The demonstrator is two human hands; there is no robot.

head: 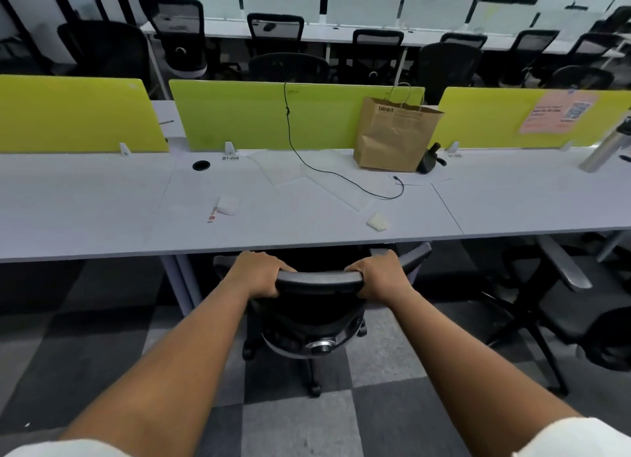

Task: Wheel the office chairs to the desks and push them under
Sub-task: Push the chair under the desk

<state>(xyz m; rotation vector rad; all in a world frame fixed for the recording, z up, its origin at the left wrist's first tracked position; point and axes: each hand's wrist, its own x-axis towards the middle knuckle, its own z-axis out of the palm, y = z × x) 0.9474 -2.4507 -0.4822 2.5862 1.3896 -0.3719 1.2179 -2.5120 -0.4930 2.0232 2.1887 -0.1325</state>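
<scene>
A black office chair (pixel 317 315) stands in front of me with its back towards me. Its seat and armrests reach under the front edge of the long white desk (pixel 102 217). My left hand (pixel 260 275) grips the left end of the backrest's top bar, fingers curled over it. On the right end of that bar my right hand (pixel 381 276) holds the same way. Its wheeled base shows on the carpet below the backrest.
A second black chair (pixel 560 306) stands at the right, partly under the desk. On the desk are a brown paper bag (pixel 392 135), a black cable (pixel 307 163), a steel bottle (pixel 604 149) and small white items. Green dividers (pixel 239 115) line the desk's back.
</scene>
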